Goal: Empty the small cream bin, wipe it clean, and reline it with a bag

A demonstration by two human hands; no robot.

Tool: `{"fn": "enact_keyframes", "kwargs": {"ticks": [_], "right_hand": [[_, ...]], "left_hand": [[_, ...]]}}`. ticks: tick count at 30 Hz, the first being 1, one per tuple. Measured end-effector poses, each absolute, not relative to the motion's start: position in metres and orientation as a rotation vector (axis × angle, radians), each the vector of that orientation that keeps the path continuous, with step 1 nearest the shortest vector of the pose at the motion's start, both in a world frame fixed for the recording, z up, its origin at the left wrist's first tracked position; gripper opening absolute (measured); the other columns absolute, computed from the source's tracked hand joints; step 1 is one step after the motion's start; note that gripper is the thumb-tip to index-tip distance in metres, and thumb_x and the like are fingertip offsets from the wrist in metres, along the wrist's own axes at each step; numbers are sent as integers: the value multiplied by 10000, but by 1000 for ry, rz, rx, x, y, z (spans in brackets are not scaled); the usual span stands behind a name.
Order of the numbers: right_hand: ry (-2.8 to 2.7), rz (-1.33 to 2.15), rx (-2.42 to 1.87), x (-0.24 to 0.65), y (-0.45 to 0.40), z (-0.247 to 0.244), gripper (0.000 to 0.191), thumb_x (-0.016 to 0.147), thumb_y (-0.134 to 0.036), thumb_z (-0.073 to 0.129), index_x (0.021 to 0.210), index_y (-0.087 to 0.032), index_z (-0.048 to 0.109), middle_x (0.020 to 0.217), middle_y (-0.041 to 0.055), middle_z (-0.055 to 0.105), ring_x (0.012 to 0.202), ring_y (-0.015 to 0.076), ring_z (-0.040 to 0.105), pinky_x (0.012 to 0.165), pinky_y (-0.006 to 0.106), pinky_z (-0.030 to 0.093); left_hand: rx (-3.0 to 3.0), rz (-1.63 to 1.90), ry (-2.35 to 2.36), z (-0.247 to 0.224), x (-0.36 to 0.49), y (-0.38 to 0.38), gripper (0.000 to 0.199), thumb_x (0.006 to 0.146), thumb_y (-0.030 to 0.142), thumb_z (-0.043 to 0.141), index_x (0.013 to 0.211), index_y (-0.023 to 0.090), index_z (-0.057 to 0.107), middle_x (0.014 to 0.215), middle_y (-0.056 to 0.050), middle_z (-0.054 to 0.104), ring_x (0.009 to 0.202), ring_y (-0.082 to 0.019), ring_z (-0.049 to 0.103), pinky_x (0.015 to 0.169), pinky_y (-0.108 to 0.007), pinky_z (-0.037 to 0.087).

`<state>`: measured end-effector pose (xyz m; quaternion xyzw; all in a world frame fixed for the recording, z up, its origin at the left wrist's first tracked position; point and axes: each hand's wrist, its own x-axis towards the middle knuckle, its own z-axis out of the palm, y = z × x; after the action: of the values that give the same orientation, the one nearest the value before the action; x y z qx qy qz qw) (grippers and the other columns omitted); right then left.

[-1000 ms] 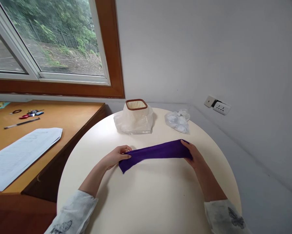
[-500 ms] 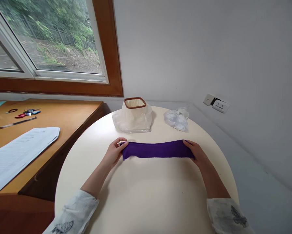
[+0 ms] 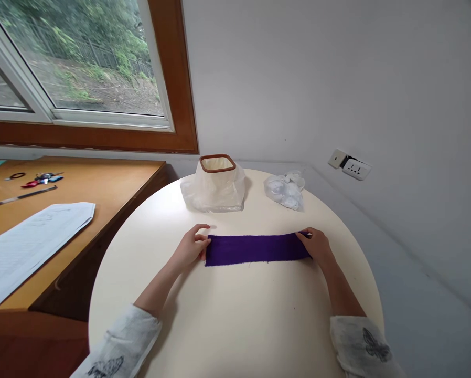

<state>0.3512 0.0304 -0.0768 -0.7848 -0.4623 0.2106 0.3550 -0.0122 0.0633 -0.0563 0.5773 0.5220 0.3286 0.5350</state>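
A long purple cloth strip point(image 3: 255, 249) lies stretched from side to side over the round cream table point(image 3: 243, 320). At its left end, my left hand point(image 3: 192, 245) pinches the edge between thumb and a finger, with the index finger raised above. My right hand point(image 3: 316, 245) grips the upper right corner, thumb on top of the fabric. The strip's lower edge is frayed, with loose threads.
Behind the cloth stand a bin with a brown rim point(image 3: 217, 164) wrapped in a clear bag and a knotted white plastic bag point(image 3: 286, 191). On the wooden desk at left are papers point(image 3: 39, 241), a pen point(image 3: 27, 196) and keys point(image 3: 44, 178).
The purple strip has come slightly lower and lies flatter, its left end shifted a little right. My left hand has moved slightly right with it, index finger now more extended.
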Motion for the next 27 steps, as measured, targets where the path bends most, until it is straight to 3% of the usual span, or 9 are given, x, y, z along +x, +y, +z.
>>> {"fn": "enact_keyframes", "kwargs": {"ticks": [3,8,11,14,16,20,23,27], "right_hand": [[-1151,556,-2007,353,30,-77,197,623,-382,601,680,-195,626,706,63,629,682,203,553,587,296,391],[-1086,726,-1867,340,30,-70,283,636,-419,591,764,-170,630,637,47,628,567,170,547,510,272,409],[-1072,812,-1750,313,35,-64,325,636,-432,592,788,-146,626,608,37,620,513,143,524,475,250,402],[-1113,854,-1646,269,45,-61,302,631,-417,606,759,-144,615,579,15,596,501,121,506,459,223,380],[-1175,912,-1579,234,53,-61,258,632,-395,619,731,-157,605,585,2,592,503,110,514,461,208,383],[-1301,1160,-1458,176,61,-63,340,728,-473,527,883,-177,590,509,-24,560,374,106,500,369,200,335],[-1397,1209,-1373,164,60,-67,376,790,-501,449,947,-180,567,506,-32,552,345,105,500,380,205,342],[-1550,763,-1427,188,51,-77,310,854,-422,371,864,-202,588,557,-20,539,460,119,510,500,238,398]], "left_hand": [[1404,923,1326,-55,-12,65,243,744,341,553,950,214,534,799,9,548,393,-39,431,443,-221,365],[1291,1016,1316,-54,-8,67,157,752,312,569,831,178,552,707,31,524,369,-15,370,410,-189,328],[1155,940,1206,-54,-4,67,223,765,364,568,835,154,548,731,-12,584,404,-51,462,444,-214,419],[933,793,1057,-55,-1,65,332,769,440,561,882,128,551,818,-96,642,602,-158,626,581,-289,524],[777,709,967,-56,-1,65,389,778,483,536,899,113,553,845,-136,658,722,-212,659,670,-323,541],[723,644,949,-58,-1,64,455,796,530,483,916,98,558,761,-125,654,686,-199,660,689,-326,550],[804,671,1030,-56,1,62,380,778,451,561,918,98,564,638,-37,579,557,-133,609,618,-288,558],[887,723,1071,-54,5,59,333,691,212,687,983,135,546,625,17,534,542,-95,569,571,-260,553]]}}
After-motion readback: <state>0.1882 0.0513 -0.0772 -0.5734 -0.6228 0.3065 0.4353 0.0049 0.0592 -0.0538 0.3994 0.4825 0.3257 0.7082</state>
